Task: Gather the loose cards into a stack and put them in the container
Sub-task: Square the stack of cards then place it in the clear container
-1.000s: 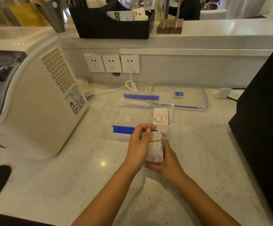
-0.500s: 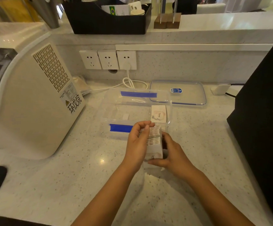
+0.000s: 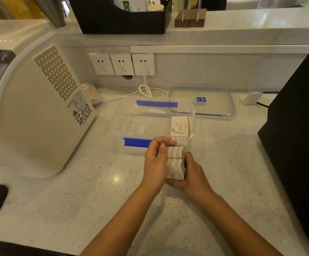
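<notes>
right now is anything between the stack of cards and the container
Nothing visible. The stack, held by both hands, sits just in front of the open container; its lid lies off behind it.

Clear glossy plastic container (image 3: pixel 191 115), speckled stone counter (image 3: pixel 76 191)

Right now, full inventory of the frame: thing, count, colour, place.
card stack: one, white, held between both hands in front of the container
container: one, clear with blue clips, open, centre of counter
cards in container: small pile, white, right end; top one reads "love"
lid: one, clear with blue edge, flat behind and right of the container
appliance: one, cream, vented side, left
wall sockets: three, white, back wall; right one holds a plug
cable: one, white, looped below the sockets
organiser bin: one, black, upper ledge
dark box: one, black, right edge
counter: pale speckled stone
left hand: on the stack's left side
right hand: cradling the stack's right side and bottom
</notes>
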